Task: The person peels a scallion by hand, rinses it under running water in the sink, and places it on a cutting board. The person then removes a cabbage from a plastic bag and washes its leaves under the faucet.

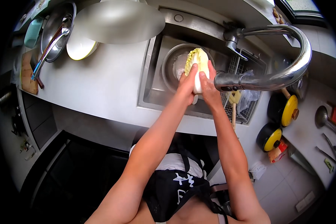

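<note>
Left hand point(187, 81): gripping elongated yellow-and-white leafy cabbage point(199, 59)
Right hand point(209, 87): clasping its opposite side
Arms point(155, 140): stretched forward over rectangular steel sink point(153, 98)

You see through one camera worn on your head, facing forward and steeply down past your apron point(184, 190), which shows at the lower edge. It looks over your own arms from behind, with your left hand point(186, 83) and right hand point(209, 85) just above the middle of the view, over the sink point(146, 84). The wide lens curves the tabletop point(100, 82) on one side, takes in floor tiles point(283, 183) at lower right, and falls to black at the corners.
</note>
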Tool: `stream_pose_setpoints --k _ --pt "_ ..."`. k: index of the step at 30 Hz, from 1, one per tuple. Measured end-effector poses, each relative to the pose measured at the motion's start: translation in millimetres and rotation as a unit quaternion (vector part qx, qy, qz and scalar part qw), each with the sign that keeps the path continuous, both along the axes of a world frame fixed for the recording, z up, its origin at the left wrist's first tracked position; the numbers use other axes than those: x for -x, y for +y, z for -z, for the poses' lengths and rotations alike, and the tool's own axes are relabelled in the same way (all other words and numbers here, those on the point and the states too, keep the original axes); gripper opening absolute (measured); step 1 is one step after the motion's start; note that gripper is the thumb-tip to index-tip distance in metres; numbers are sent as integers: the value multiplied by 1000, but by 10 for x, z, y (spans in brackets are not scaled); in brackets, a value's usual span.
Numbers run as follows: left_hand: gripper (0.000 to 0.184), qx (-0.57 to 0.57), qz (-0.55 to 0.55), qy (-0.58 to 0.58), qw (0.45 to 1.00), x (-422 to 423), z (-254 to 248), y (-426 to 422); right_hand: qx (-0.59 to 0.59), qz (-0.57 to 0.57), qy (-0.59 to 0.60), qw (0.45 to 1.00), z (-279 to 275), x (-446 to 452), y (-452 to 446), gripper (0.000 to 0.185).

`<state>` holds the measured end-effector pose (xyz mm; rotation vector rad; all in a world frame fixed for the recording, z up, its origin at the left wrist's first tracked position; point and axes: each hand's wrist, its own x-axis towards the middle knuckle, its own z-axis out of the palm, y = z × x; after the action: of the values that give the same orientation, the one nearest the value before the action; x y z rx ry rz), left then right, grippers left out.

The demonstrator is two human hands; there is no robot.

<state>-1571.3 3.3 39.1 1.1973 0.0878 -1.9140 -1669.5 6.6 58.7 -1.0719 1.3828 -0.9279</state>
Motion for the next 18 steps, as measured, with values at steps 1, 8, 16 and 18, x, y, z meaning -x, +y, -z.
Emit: stream_pose_setpoints --k 1,8,16,18 --pt "60 -42 -31 34 998 -11 36 -16 42 -35 113 992 -42 0 70 65" --pt "57 -13 -64 41 997 43 -40 160 -134 122 -50 982 -51 -118 -110 70" --pt "74 -52 88 -14 995 -241 -182 -103 -163 -3 -5 987 102 -51 -419 56" --pt "80 1 115 -207 972 -180 -127 -131 -131 -7 60 989 147 -50 -445 57"
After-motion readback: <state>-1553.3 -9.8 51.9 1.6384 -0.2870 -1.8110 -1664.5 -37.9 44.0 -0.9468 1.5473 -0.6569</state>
